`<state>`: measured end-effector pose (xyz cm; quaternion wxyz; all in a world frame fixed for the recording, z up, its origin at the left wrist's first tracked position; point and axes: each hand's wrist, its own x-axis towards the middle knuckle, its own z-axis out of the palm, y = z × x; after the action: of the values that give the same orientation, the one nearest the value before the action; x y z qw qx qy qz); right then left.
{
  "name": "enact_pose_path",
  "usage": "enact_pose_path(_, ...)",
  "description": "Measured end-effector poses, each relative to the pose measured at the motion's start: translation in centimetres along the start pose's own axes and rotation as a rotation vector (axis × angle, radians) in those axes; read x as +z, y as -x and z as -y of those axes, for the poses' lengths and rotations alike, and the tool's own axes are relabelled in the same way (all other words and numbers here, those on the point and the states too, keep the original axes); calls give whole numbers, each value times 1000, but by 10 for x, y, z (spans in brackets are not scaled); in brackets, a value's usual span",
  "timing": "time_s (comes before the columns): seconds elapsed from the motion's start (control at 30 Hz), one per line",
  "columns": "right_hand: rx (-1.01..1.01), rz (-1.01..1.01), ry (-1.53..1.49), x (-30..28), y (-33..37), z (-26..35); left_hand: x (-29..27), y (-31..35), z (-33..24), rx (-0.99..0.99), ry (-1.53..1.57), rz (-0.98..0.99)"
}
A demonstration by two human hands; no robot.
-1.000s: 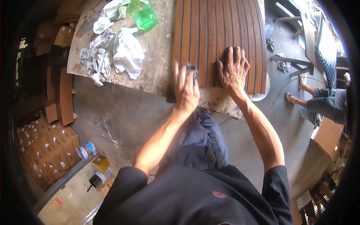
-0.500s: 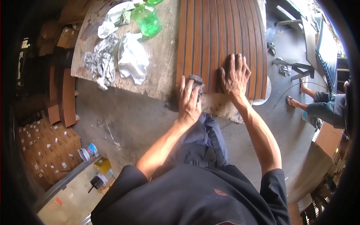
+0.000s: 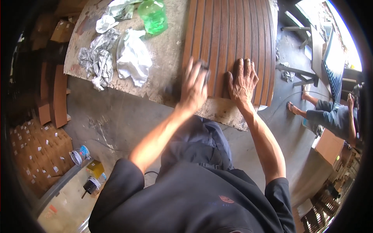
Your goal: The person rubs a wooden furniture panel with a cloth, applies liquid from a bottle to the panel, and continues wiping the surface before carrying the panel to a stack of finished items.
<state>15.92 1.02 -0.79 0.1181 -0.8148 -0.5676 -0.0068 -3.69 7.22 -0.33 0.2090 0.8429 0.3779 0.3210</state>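
A brown grooved wooden panel [image 3: 229, 39] lies lengthwise on a worn, paint-stained table. My left hand [image 3: 193, 87], blurred by motion, presses a small dark grey rag [image 3: 203, 69] against the panel near its left edge. Most of the rag is under my fingers. My right hand [image 3: 243, 83] rests flat on the panel's near right part, its fingers stretched out along the grooves and nothing in it. Dark stains mark the fingers of the right hand.
Left on the table [image 3: 167, 70] lie crumpled white cloth [image 3: 133, 58] and grey crumpled cloth [image 3: 99, 58], near a green translucent bottle [image 3: 153, 17]. Stacked brown panels [image 3: 42, 151] and a paint pail [image 3: 80, 155] stand lower left. Another person [image 3: 330, 116] is at far right, near a trestle [image 3: 297, 72].
My left hand has slid with the rag a little farther up the panel. My right hand stays flat in about the same spot. The view has shifted slightly.
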Motion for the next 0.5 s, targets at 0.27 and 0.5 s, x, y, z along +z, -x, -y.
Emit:
enact_pose_path(0.27, -21, -19, -37, -8, 1, 7, 47, -82, 25, 10, -63, -115)
enact_pose_path(0.5, 10, -6, 2, -1, 1, -10, 58, -96, 19, 40, 47, 21)
